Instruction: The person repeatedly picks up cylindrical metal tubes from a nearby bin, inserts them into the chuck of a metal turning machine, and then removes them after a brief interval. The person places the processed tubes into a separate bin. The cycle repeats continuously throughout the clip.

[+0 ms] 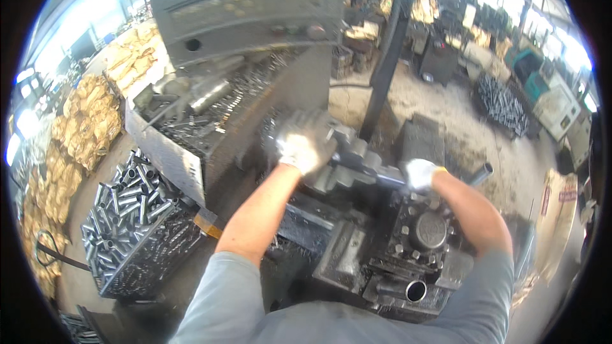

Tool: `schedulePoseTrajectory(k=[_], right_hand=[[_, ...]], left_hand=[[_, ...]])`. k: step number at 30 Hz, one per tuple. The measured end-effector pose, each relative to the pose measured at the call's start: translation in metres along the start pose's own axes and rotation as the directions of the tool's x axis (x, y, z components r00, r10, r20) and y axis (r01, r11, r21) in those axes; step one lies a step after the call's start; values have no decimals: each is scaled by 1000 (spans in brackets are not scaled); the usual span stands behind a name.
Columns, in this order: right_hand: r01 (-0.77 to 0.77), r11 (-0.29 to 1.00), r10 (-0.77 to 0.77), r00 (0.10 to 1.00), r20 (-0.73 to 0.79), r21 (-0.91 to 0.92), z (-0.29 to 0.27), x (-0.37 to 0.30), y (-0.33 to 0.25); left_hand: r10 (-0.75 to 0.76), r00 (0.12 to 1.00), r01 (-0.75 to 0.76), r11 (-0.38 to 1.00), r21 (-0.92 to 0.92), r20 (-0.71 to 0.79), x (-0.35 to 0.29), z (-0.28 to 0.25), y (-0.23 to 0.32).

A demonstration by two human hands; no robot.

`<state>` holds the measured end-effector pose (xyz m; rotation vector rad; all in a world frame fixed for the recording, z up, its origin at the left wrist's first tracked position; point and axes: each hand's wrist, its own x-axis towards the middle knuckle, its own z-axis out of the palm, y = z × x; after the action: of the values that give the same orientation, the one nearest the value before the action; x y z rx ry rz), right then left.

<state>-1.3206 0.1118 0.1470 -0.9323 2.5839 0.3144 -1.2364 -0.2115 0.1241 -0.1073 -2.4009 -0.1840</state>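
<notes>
My left hand [303, 146], in a pale work glove, lies at the dark chuck [347, 156] of a lathe. Motion blurs its fingers, so their grip does not show. A shiny metal tube [390, 176] sticks out of the chuck toward the right. At its outer end my gloved right hand [419, 174] is closed round it. Just below that hand stands the bolted tool post [428, 232] with its round top. Another short tube [414, 290] lies nearer to me on the machine, its open end facing right.
A wire basket [150, 261] full of cut tubes stands at the left. Metal chips fill a tray [166, 146] behind it. Brown sacks [89, 121] are stacked at the far left. A dark post [389, 51] rises behind the lathe; a pile of metal parts [502, 105] sits far right.
</notes>
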Motion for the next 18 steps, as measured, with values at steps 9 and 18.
schedulePoseTrajectory(k=[9, 18], right_hand=[[-399, 917, 349, 799, -490, 4, -79, -179, -107], [-172, 629, 546, 792, -274, 758, 111, -211, -263]], left_hand=[[56, 992, 9, 873, -488, 117, -19, -41, 13], [82, 573, 745, -467, -476, 815, -244, -49, 115]])
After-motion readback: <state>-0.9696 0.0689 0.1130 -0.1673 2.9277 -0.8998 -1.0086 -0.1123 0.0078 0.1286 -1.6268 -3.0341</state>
